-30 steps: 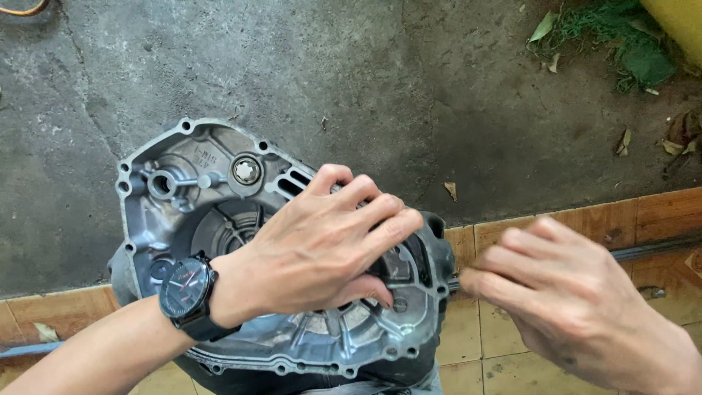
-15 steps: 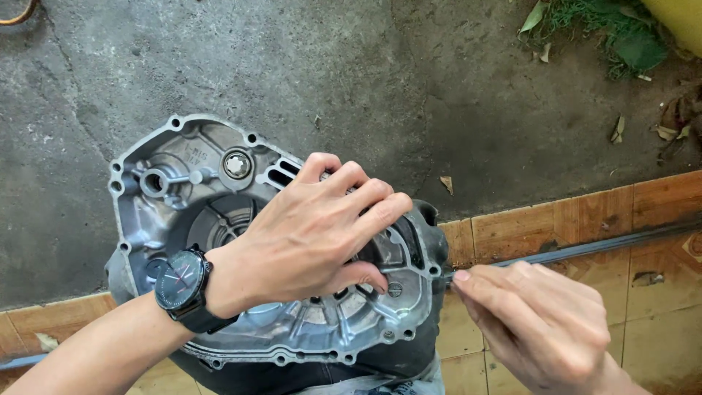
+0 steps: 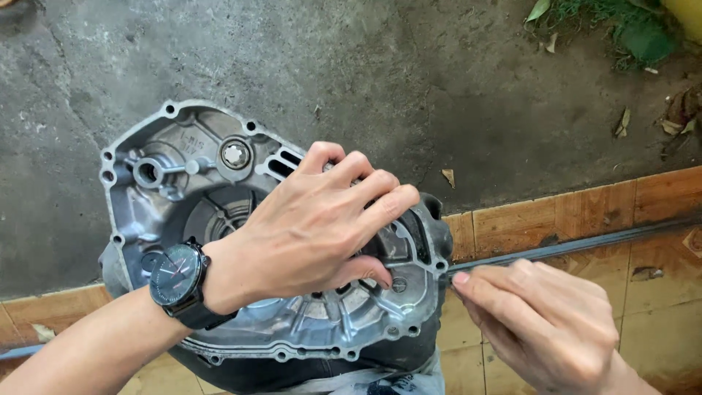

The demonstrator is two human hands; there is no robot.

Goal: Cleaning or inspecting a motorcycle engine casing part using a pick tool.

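A grey cast-metal engine cover point(image 3: 183, 190) lies with its open, ribbed inside facing up, bolt holes all round its rim. My left hand point(image 3: 314, 219), with a dark wristwatch point(image 3: 178, 274) on the wrist, lies across the cover's middle. Its fingers reach over the far right side and its thumb is tucked into the inside. My right hand point(image 3: 541, 322) comes in from the lower right with its fingers pressed together. The fingertips touch the cover's right rim next to a bolt hole. Nothing shows between them.
The cover sits on a dark part point(image 3: 292, 369) at the border between rough grey concrete point(image 3: 439, 80) and brown floor tiles point(image 3: 585, 212). A dark metal bar point(image 3: 585, 245) runs along the tiles to the right. Dry leaves and green weeds point(image 3: 629, 36) lie at the top right.
My right hand has moved left, from the tiles to the cover's right rim. My left hand has stayed on the cover.
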